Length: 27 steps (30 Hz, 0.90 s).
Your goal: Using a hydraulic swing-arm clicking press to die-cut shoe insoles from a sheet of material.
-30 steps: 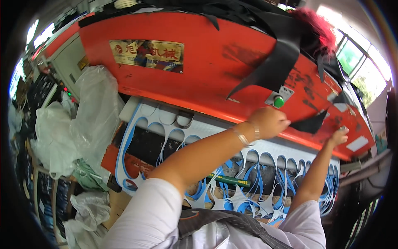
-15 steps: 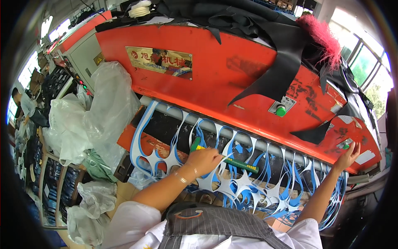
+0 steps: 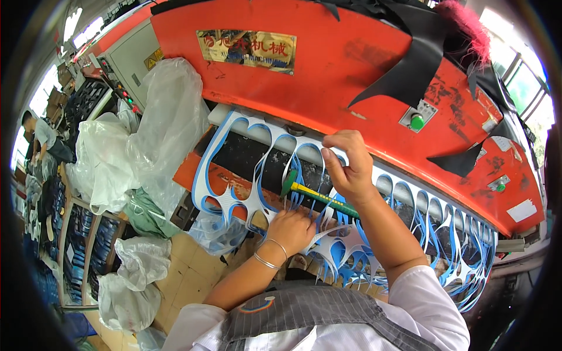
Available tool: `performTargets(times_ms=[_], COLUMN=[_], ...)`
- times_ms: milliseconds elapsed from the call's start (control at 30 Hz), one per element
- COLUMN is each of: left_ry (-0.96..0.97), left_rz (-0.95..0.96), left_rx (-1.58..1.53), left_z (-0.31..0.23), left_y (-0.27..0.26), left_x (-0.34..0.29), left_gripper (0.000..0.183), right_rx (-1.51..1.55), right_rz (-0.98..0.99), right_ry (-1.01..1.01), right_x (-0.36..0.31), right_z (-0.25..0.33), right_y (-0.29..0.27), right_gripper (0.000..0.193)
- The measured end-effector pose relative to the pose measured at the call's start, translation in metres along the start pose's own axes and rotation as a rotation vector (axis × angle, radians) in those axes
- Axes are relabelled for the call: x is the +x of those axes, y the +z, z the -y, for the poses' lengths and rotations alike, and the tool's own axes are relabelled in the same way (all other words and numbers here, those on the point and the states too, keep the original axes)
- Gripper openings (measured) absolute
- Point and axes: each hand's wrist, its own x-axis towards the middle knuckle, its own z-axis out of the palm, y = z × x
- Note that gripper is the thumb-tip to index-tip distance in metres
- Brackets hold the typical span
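Gripping lacy blue-white cutout sheet point(image 3: 257, 175); fingers point(image 3: 336, 167)

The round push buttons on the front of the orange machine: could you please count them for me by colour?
Large green round push button on the grey plate: 1
Small green round push button further right: 1
Other colours: 0
Total on the orange machine: 2

Head cam | my single view, fisheye, looking down close | orange press point(image 3: 351, 76) at 12 o'clock | forearms enter from 6 o'clock
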Motion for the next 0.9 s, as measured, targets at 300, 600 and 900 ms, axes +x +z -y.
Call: performTargets(times_ms=[300, 600, 900], left_ry=[-0.023, 0.113, 0.191], left_rz=[0.578, -0.001, -0.006], left_rx=[-0.130, -0.037, -0.124], left_z=[0.035, 0.216, 0.237], left_y=[-0.039, -0.006, -0.007], left_x=[0.054, 0.088, 0.057], left_gripper=[0.029, 0.026, 0.033], right_rx=[-0.040, -0.152, 0.002], right_rz=[0.373, 0.506, 0.520], right_ry=[0.337, 0.159, 0.235], right_x=[-0.061, -0.098, -0.114], right_z=[-0.105, -0.085, -0.066], right_y=[0.058, 0.159, 0.183], right_gripper=[0.020, 0.013, 0.016])
